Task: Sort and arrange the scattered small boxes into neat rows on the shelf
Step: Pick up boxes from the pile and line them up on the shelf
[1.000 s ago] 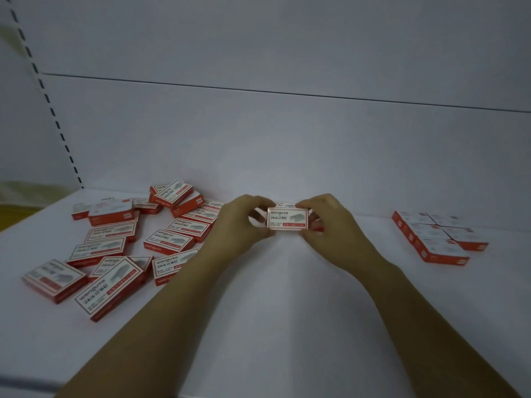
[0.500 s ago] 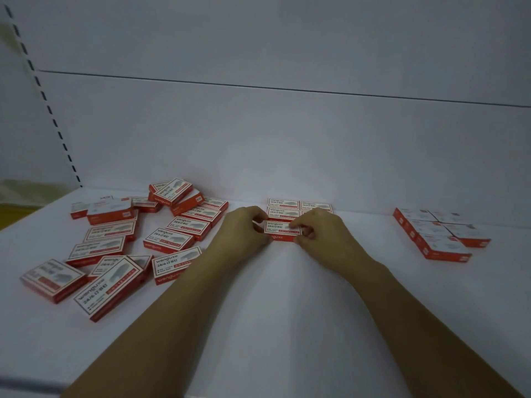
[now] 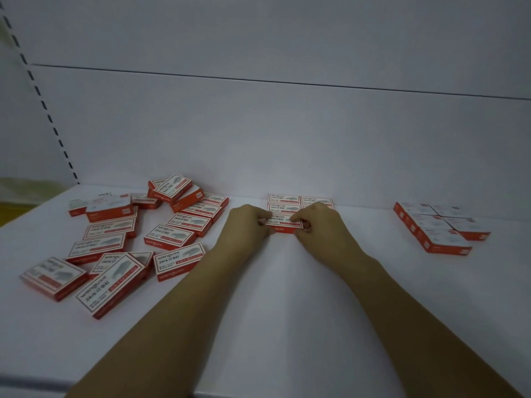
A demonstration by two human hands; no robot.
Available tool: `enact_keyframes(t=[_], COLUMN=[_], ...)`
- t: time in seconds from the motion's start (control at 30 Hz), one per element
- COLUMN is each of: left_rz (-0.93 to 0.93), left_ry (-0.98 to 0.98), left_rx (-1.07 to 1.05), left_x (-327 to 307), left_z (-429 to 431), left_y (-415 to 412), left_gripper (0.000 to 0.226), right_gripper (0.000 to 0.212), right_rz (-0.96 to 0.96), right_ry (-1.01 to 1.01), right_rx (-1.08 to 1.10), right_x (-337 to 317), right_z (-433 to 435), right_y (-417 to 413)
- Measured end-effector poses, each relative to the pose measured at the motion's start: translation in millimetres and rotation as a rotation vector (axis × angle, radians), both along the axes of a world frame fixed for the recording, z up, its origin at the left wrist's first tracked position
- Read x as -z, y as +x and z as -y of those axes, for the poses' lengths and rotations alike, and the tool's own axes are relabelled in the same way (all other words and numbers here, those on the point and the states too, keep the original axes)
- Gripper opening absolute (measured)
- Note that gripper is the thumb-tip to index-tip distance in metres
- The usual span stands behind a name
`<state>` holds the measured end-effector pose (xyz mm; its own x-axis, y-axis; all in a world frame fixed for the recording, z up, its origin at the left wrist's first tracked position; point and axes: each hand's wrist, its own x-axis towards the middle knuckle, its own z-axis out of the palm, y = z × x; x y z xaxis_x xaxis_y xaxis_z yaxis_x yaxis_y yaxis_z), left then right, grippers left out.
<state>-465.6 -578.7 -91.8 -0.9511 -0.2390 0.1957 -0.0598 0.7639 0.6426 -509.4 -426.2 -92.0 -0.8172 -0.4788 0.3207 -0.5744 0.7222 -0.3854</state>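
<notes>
A small red and white staple box point(image 3: 283, 224) lies flat on the white shelf point(image 3: 287, 297), pinched at its two ends by my left hand point(image 3: 248, 225) and my right hand point(image 3: 319, 224). It sits directly in front of a short block of matching boxes point(image 3: 298, 201) lined up against the back wall. Several more boxes lie in a scattered pile point(image 3: 138, 237) at the left. A tidy group of boxes point(image 3: 439, 225) rests at the right, white faces up, red sides toward me.
The shelf's white back wall point(image 3: 287, 145) rises just behind the rows. A perforated upright point(image 3: 43, 101) runs down the left. The shelf's front edge point(image 3: 34, 383) shows at the bottom left. Bare shelf lies between the middle block and the right group.
Both hands have lowered the held box from the air down onto the shelf, in front of the middle block, and still grip it.
</notes>
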Motion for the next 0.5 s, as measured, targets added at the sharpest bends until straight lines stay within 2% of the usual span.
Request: enact_keyframes(t=[0.23,0.43,0.5], left_rz=[0.076,0.096,0.099], left_ry=[-0.29,-0.426,-0.463], left_rx=[0.042,0.025,-0.008], left_x=[-2,-32,-42], left_z=[-8,5,21], left_y=[5,32,46], left_gripper=[0.025,0.04,0.042], right_gripper=[0.029,0.046,0.048], right_rz=[0.02,-0.008,-0.032], right_ry=[0.057,0.341,0.357], right_rx=[-0.007,0.014,-0.018], right_x=[-5,-30,-39], right_z=[1,4,13], right_y=[3,9,16])
